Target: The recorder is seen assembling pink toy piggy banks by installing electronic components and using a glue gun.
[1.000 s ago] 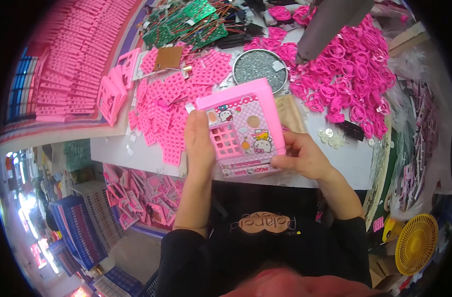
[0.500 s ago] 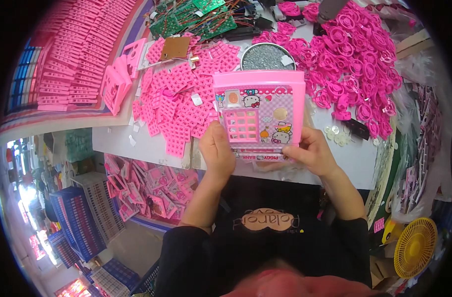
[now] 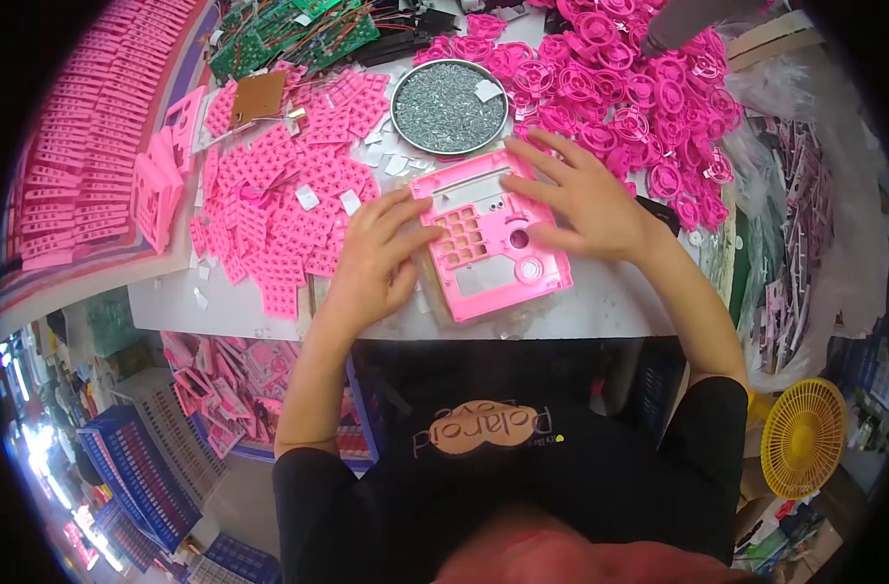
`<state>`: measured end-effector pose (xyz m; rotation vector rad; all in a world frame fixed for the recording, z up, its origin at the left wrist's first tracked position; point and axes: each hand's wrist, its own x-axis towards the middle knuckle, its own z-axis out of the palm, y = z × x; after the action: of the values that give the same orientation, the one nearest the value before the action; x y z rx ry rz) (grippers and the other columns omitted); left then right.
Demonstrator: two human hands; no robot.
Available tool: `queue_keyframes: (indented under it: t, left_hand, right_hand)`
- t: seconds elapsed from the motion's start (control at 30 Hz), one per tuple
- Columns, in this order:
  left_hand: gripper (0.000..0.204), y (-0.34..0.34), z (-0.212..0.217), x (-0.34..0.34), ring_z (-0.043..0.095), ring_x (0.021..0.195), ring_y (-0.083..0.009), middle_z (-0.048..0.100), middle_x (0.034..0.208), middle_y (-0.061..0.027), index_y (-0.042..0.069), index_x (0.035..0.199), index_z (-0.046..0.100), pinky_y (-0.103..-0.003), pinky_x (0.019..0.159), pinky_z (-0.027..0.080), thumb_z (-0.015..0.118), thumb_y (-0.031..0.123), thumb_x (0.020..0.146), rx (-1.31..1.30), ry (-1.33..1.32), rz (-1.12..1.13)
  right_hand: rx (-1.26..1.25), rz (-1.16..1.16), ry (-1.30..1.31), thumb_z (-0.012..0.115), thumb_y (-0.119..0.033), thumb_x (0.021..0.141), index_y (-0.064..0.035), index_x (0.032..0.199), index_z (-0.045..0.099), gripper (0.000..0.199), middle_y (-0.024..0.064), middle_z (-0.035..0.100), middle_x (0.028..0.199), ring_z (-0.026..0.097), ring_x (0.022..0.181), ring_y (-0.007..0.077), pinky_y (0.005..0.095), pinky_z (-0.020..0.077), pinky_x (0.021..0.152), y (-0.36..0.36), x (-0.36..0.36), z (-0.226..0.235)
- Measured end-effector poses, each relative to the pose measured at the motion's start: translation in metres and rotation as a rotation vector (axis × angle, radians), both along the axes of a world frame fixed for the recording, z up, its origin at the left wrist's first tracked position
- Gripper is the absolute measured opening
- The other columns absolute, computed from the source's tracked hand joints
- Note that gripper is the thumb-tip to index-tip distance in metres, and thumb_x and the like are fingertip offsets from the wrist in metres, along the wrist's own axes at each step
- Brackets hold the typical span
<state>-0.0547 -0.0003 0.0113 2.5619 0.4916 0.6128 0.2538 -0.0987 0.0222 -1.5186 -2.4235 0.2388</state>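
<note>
A pink plastic panel [image 3: 488,275] lies inner side up on the table, with a grid of square holes, a slot and round openings showing. At its left edge is my left hand [image 3: 374,255], fingers spread and their tips on or just over the panel. My right hand [image 3: 589,206] is open too, its fingers stretched over the upper right edge and the thumb near a round opening. Just beyond the panel stands a round tin [image 3: 451,107] full of small metal screws. Pink keypad pieces [image 3: 269,219] lie heaped to the left.
Bright pink ring-shaped parts [image 3: 610,88] are piled at the back right. Green circuit boards [image 3: 298,39] with wires lie at the back left, near stacked pink panels [image 3: 113,127]. A yellow fan [image 3: 803,438] stands at the lower right. More printed pink panels [image 3: 235,380] sit below the table's left front.
The pink panel, held up in both hands with its printed face showing, now lies on the table with its inner side up. Both hands have opened. The view has shifted to the right.
</note>
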Motion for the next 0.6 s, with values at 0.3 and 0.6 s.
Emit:
queue_keyframes:
  t: [0.3,0.6]
  left_hand:
    - [0.042,-0.050,0.008,0.033,0.054,0.124,-0.0355,0.061,0.129,-0.0140,0.007,0.119,0.065,-0.050,0.103,0.043,0.071,0.014,0.078,-0.072,0.047,-0.112]
    - [0.048,-0.036,0.002,0.027,0.053,0.127,-0.0296,0.061,0.132,-0.0088,0.011,0.124,0.065,-0.047,0.104,0.042,0.074,0.022,0.079,-0.004,0.180,-0.203]
  right_hand:
    - [-0.050,-0.003,-0.113,0.070,-0.044,0.083,-0.0118,0.142,0.054,0.069,0.0166,0.035,0.160,0.036,0.144,0.0383,0.0565,0.0337,0.112,-0.003,-0.013,0.002]
    - [0.228,-0.353,0.277,0.074,-0.020,0.081,-0.0062,0.121,0.067,0.043,0.0159,0.065,0.128,0.061,0.116,0.0332,0.0435,0.0491,0.097,-0.031,0.017,0.000]
